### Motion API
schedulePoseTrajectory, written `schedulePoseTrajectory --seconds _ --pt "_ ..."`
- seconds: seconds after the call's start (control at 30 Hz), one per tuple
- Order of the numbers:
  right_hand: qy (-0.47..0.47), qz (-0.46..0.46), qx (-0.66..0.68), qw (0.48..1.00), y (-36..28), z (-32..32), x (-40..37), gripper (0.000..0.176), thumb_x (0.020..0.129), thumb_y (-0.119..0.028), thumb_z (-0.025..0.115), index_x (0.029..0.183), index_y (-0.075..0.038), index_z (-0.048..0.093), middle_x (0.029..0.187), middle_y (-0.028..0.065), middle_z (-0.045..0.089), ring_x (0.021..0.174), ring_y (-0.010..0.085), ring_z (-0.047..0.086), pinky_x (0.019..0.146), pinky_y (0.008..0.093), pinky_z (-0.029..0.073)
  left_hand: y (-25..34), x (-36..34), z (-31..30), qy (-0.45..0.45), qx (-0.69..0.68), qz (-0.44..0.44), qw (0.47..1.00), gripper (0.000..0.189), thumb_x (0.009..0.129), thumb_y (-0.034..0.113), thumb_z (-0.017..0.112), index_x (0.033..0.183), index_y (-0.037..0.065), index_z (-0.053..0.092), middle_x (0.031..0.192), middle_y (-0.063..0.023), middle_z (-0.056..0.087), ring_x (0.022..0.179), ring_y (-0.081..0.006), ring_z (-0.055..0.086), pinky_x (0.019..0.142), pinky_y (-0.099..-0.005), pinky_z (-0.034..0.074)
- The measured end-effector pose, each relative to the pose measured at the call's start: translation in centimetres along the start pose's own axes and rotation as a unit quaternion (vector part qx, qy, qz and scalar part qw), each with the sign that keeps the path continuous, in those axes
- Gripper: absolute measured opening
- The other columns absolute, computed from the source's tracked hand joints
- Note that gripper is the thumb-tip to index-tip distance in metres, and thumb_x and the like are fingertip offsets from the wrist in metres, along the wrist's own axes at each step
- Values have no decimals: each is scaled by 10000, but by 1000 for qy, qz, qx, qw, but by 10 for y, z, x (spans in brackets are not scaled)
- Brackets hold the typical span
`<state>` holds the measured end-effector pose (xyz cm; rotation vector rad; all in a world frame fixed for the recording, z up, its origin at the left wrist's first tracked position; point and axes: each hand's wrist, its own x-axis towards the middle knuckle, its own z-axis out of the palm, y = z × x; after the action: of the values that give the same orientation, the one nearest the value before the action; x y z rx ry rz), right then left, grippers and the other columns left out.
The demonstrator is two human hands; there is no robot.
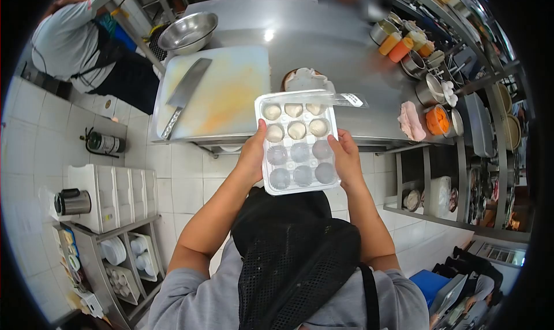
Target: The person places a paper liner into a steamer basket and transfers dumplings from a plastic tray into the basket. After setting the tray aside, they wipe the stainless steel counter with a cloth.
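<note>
Egg tray (pixel 298 142) gripped between left hand (pixel 253 157); right hand (pixel 346 159).

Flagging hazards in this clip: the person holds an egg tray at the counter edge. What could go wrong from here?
1. The egg tray is pinched only at its sides by the left hand and right hand, partly out over the tiled floor; a slip could drop it.
2. Its lid is open, so tilting may spill eggs.
3. The cleaver handle lies near the counter edge.
</note>
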<state>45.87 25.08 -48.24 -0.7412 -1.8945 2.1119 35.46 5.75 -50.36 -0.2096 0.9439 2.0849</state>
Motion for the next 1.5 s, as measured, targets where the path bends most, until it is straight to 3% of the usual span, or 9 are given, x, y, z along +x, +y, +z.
schedulePoseTrajectory --seconds 0.13,0.2,0.4,0.57,0.7,0.93,1.0,1.1,1.5 --pt "-81 114 -29 990 -14 11 -3 318 946 -147 559 1217 11 508 1133 113 613 991 170 602 855 302 480 10 -21 -14 -14 -60 -38 997 623 1023 492 350 1416 9 372 1392 -176 483 1251 -311 512 1043 -453 421" --pt "-129 199 75 969 -25 17 -4 370 904 -140 565 1229 24 501 1142 146 608 1018 209 620 877 345 506 15 -28 -21 -27 -71 -28 997 612 1026 480 345 1424 16 361 1402 -179 472 1264 -318 500 1058 -457 405" --pt "-204 270 152 928 -42 27 -11 405 879 -145 578 1222 58 506 1164 156 609 1030 239 639 879 380 533 23 -49 -38 -65 -95 -32 993 635 1004 493 394 1427 20 357 1402 -177 471 1268 -327 494 1055 -481 409" --pt "-178 311 170 918 -35 25 -11 412 893 -187 592 1228 40 515 1161 133 624 1011 233 654 854 377 550 13 -53 -41 -72 -148 -41 985 708 944 539 508 1402 10 401 1352 -187 515 1200 -318 555 994 -452 476" --pt "-161 343 195 905 -37 28 -13 422 902 -218 600 1234 30 516 1161 130 628 988 239 665 836 376 567 9 -53 -43 -39 -152 -55 986 727 935 560 508 1403 12 406 1351 -188 519 1196 -321 559 989 -454 479" --pt "-142 381 196 892 -24 18 -21 439 892 -229 624 1234 26 522 1148 121 630 1016 231 650 846 379 563 -7 -54 -49 -23 -191 -104 976 747 946 586 461 1412 7 392 1388 -184 488 1248 -334 515 1032 -472 438" --pt "-145 406 212 877 -18 14 -23 470 885 -218 639 1254 42 507 1158 150 626 1037 242 639 911 373 516 -13 -56 -51 -21 -205 -115 972 747 952 589 446 1414 5 387 1396 -183 481 1256 -335 507 1040 -475 430" --pt "-138 415 205 875 -6 11 -25 478 884 -228 643 1257 39 508 1167 148 623 1044 238 632 912 368 507 -14 -59 -50 -10 -200 -115 973 746 959 592 426 1417 4 380 1403 -185 472 1253 -334 510 1037 -473 434" --pt "-112 467 215 850 16 18 -28 482 877 -242 647 1264 11 507 1173 118 622 1038 235 643 867 387 553 -31 -57 -74 62 -171 -149 972 770 954 635 374 1416 19 393 1379 -186 494 1244 -326 516 1038 -474 427"
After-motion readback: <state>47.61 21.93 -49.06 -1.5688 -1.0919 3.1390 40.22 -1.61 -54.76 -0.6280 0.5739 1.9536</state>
